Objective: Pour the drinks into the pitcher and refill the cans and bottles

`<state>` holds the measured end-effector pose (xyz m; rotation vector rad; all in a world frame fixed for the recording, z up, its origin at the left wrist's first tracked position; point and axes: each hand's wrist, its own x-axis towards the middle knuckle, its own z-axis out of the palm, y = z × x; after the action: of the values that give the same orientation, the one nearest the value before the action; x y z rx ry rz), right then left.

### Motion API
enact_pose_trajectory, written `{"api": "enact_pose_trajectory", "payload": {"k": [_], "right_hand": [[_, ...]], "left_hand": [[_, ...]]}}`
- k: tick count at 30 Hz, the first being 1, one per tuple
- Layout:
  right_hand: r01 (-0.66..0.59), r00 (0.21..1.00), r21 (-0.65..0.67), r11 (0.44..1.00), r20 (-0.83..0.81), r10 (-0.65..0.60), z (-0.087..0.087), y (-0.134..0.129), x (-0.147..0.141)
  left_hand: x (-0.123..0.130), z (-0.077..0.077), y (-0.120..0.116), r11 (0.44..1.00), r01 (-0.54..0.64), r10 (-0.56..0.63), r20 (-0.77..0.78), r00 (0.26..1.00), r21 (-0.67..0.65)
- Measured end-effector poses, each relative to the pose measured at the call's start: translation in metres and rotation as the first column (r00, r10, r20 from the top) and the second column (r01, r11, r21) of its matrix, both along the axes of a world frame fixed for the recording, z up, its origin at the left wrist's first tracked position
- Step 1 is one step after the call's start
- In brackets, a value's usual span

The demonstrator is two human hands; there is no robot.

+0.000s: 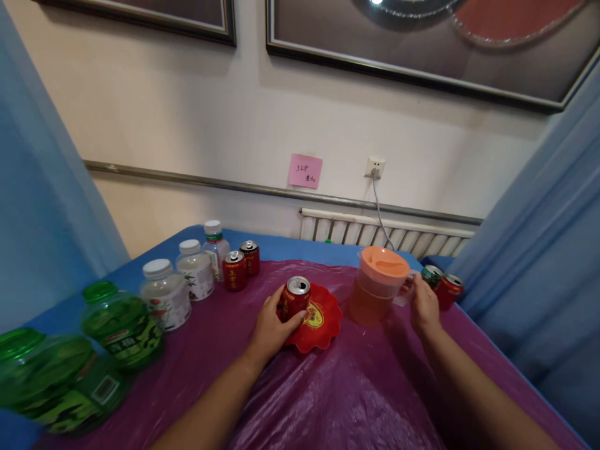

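My left hand is wrapped round a red drink can, whose top opening faces up. The can is upright over the left part of a red scalloped plate with a yellow emblem; whether it touches the plate is hidden. To the right, a clear pitcher with an orange lid holds amber liquid. My right hand has its fingers closed round the pitcher's handle. The pitcher stands upright, apart from the can.
Two red cans, clear jars with white lids and green jars line the left side. A green-topped can and a red can are beyond my right hand. Purple sheeting covers the table.
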<state>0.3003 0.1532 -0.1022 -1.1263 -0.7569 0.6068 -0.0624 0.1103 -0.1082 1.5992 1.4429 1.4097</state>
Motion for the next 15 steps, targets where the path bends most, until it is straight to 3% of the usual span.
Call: {"api": "enact_pose_trajectory", "payload": {"k": [7, 15], "right_hand": [[-0.098, 0.994, 0.036, 0.995, -0.038, 0.099, 0.014, 0.002, -0.003], [-0.083, 0.996, 0.040, 0.996, -0.033, 0.084, 0.036, -0.009, -0.018]], "left_hand": [[-0.001, -0.014, 0.006, 1.000, 0.012, -0.012, 0.014, 1.000, 0.003], [-0.003, -0.024, 0.009, 1.000, 0.003, -0.003, 0.004, 1.000, 0.009]]}}
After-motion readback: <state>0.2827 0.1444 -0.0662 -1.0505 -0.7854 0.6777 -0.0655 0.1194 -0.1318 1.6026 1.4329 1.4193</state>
